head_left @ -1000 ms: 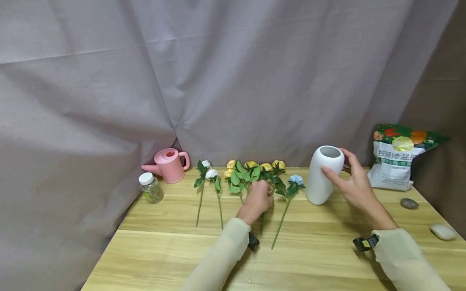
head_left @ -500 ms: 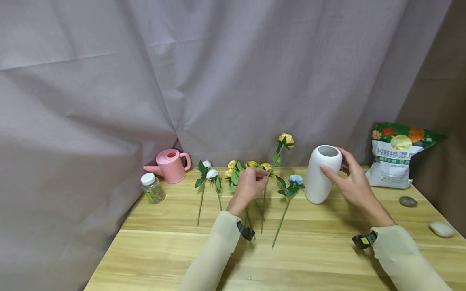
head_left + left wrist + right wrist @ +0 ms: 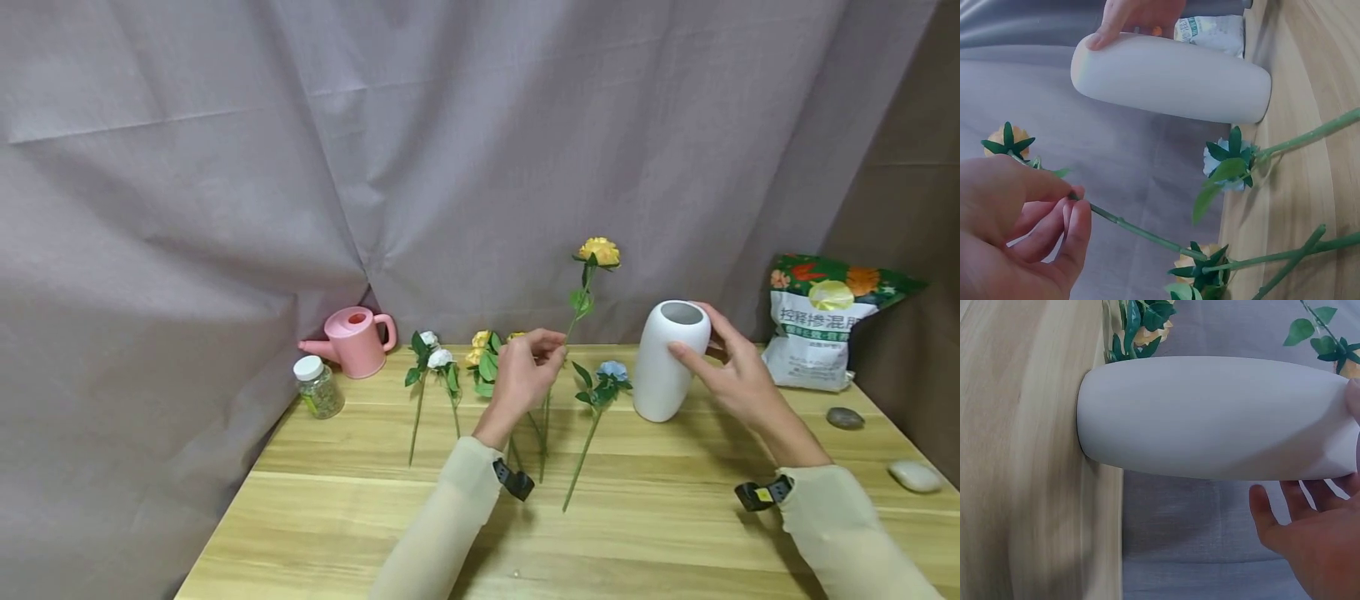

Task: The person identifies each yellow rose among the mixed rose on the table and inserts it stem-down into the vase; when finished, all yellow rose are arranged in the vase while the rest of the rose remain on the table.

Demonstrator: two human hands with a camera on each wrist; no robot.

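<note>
Soft light casts faint shadows on the table (image 3: 315, 525); wrist views seem hazier.

1. A pink watering can (image 3: 357, 346) stands at the counter's (image 3: 330, 533) 10 o'clock, its spout toward 9.
2. A white-lidded jar (image 3: 321, 392) stands near it, at its 7 o'clock.
3. A printed bag (image 3: 808, 350) stands at 2 o'clock.
4. A dark stone (image 3: 845, 418) lies at the bag's 5 o'clock, a pale stone (image 3: 915, 477) at the counter's 3.
5. A grey curtain (image 3: 480, 167) hangs at 12.

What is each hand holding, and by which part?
The left hand pinches a yellow flower by its stem; the right hand holds the white vase near its top.
</note>
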